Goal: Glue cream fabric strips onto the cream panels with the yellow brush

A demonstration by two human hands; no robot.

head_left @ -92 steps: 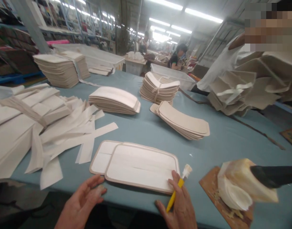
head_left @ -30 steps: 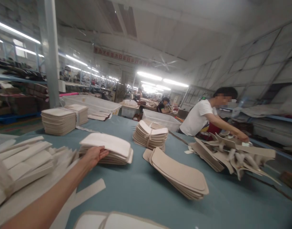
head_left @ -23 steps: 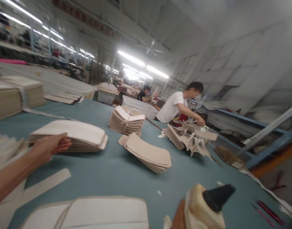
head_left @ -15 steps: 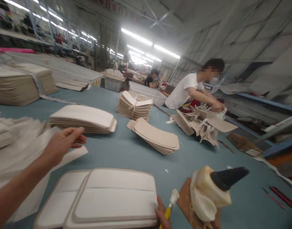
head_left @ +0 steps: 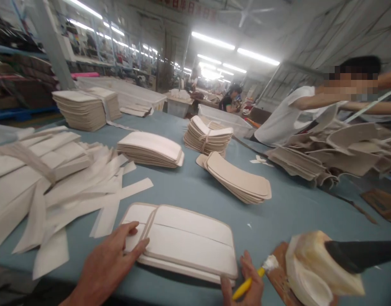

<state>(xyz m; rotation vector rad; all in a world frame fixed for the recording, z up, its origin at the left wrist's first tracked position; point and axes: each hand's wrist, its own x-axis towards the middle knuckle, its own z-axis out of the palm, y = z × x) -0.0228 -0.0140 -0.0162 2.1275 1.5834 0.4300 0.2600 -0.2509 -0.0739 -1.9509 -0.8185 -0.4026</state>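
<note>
Two overlapping piles of pale, round-cornered panels with white strips across them lie in front of me. My left hand rests at their left side, thumb and fingers apart on the panel surface. Around a yellow-handled brush my right hand is closed, its thumb at the right edge of the panels. White paste coats the brush tip. Right of it, a cut-open cream plastic container with a black conical spout stands on a brown board.
Loose white strips spread at the left beside a tied bundle. Behind the panels lie a white-topped stack, a beige stack and a tied stack. At the right, a person in white handles a heap of pieces.
My left hand has come from the white strips down onto the panels. My right hand still holds the brush. The view has shifted left, and the co-worker's arms have risen.
</note>
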